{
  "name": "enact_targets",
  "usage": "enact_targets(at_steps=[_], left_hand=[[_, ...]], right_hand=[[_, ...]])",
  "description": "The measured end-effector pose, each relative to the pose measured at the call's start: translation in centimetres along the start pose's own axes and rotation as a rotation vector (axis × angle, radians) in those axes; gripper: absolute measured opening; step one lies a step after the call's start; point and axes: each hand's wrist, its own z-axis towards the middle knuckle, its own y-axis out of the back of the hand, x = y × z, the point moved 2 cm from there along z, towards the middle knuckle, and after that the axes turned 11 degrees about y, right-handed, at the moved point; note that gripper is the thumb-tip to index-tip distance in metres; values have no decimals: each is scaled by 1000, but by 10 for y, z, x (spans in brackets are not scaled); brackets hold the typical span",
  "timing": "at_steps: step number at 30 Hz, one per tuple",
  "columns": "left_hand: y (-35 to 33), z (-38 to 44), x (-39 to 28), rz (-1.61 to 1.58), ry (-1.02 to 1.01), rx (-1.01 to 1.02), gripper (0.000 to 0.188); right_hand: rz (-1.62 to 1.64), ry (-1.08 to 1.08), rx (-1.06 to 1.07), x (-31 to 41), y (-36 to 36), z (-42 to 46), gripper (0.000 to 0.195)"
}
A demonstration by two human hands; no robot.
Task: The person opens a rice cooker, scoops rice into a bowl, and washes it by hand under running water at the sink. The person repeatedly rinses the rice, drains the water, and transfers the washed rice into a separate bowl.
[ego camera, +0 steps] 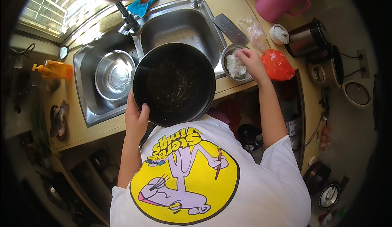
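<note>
My left hand (136, 116) grips the lower left rim of a large black cooking pan (174, 83), the thumb over its edge. The pan is held in front of my body at the sink's front edge, its inside facing up at me with small pale bits stuck to the bottom. To the right, a small metal bowl (225, 62) holds a white clump that looks like cooked rice (235, 66). My right hand (251, 63) reaches into this bowl, its fingers bunched at the clump; the fingertips are partly hidden.
A metal basin (115, 75) sits in the left bowl of the double steel sink (180, 27). Right of the sink lie a cleaver (231, 29), a clear plastic bag (254, 32) and a red plastic bag (277, 65). An orange pump bottle (56, 69) and fish (58, 119) are at left.
</note>
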Motion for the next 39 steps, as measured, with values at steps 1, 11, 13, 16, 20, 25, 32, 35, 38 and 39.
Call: enact_targets(at_steps=[1, 11, 13, 16, 20, 25, 32, 35, 38, 39], left_hand=[[-1, 2, -2, -15, -1, 16, 67], [-6, 1, -9, 204, -125, -10, 68], [-7, 0, -13, 194, -125, -2, 69], [-6, -2, -14, 274, -163, -29, 68], [-6, -4, -11, 245, -138, -26, 68], [-12, -2, -20, 259, -160, 5, 69], [-8, 0, -14, 301, -183, 1, 70], [-7, 1, -14, 272, -147, 18, 70], [-10, -1, -15, 315, -178, -12, 70], [-10, 0, -13, 308, -194, -23, 70]], right_hand=[[-222, 18, -110, -34, 21, 3, 21], [-754, 143, -52, -65, 38, -3, 8], [-766, 199, -102, -60, 39, -5, 12], [-592, 181, -98, -23, 27, -2, 15], [101, 125, 240, 57, -39, -11, 13], [-325, 393, 434, 40, -172, -15, 16], [-552, 187, 517, -30, -209, -2, 22], [-620, 133, 743, -34, -227, -45, 24], [-649, 63, 896, -4, -227, -66, 26], [-547, 171, 862, -1, -217, -58, 23]])
